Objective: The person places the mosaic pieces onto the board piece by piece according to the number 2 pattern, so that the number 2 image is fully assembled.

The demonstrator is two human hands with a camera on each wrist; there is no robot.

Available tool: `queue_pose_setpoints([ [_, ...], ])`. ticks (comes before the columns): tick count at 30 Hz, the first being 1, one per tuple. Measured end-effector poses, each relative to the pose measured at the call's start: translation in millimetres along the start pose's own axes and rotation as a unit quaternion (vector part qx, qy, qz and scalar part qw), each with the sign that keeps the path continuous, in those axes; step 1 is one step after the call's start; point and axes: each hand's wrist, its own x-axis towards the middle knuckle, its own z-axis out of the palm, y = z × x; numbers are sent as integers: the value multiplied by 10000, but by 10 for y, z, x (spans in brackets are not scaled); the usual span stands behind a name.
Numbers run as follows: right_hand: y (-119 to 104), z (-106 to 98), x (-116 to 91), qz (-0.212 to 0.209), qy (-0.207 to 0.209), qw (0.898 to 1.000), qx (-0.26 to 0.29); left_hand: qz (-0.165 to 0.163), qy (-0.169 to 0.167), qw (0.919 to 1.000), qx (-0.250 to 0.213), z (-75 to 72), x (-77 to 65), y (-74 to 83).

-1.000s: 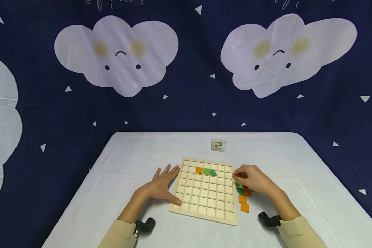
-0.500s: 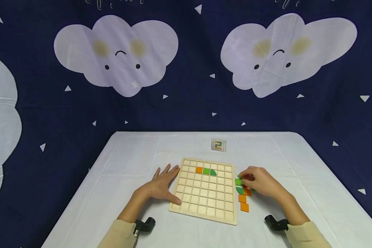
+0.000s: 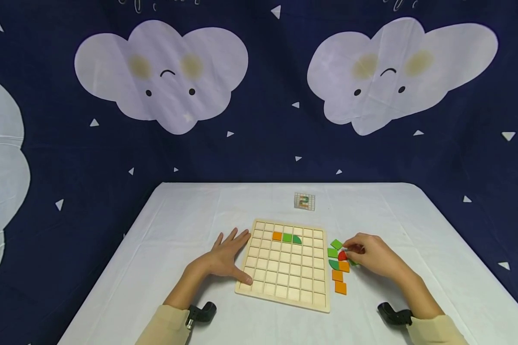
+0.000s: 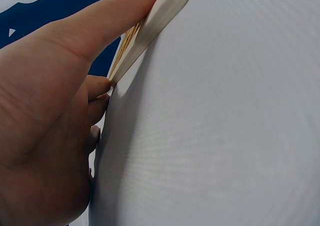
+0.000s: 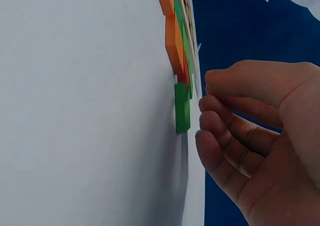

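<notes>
- Wooden grid board (image 3: 285, 278), at the frame's lower centre; the left hand (image 3: 224, 258) lies along its left edge, grip spread, presumably steadying it.
- Right hand (image 3: 373, 254), at lower right: grip loosely curled, nothing visibly pinched, near loose coloured tiles (image 3: 340, 288), seemingly placed within reach.
- Patterned card (image 3: 304, 201) above the board, likely for reference.

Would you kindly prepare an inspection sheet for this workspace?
Surface: white-covered table.
Job's things: wooden grid board with an orange tile and two green tiles in its cells; loose tiles to its right; pattern card beyond it.
Clutter: nothing seen.
Hands: left hand spread, touching the board's left edge; right hand by the loose tiles, holding nothing visible.
Cables: nothing seen.
Surroundings: navy backdrop with white clouds.
</notes>
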Motion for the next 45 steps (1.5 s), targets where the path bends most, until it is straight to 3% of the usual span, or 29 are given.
queue_pose_setpoints([
  [9, 62, -72, -81, 253, 43, 9997, 61, 15, 2, 10000, -33, 16, -14, -3],
  [45, 121, -65, -174, 314, -198, 9992, 178, 38, 18, 10000, 60, 19, 5, -18],
])
